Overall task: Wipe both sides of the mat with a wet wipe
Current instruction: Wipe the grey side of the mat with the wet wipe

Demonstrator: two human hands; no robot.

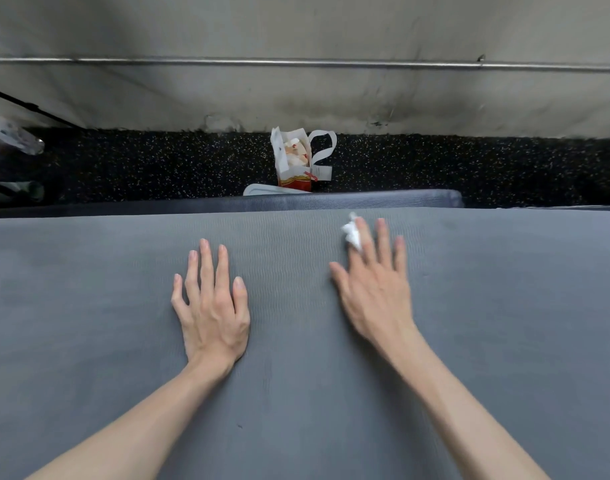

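Observation:
A grey textured mat [89, 323] fills the lower part of the head view, its far edge lying near a dark speckled floor strip. My left hand [211, 303] rests flat on the mat near the middle, fingers straight and spread. Further right, my right hand [376, 282] lies flat on the mat with straight fingers. A crumpled white wet wipe [352, 234] sticks out from under the index finger of that hand, close to the mat's far edge.
A second dark mat edge [331, 199] lies just beyond the grey one. A white and red paper bag [294, 161] stands on the speckled floor by the wall, with a white flat thing [258, 190] before it. Clear plastic [9, 140] lies at far left.

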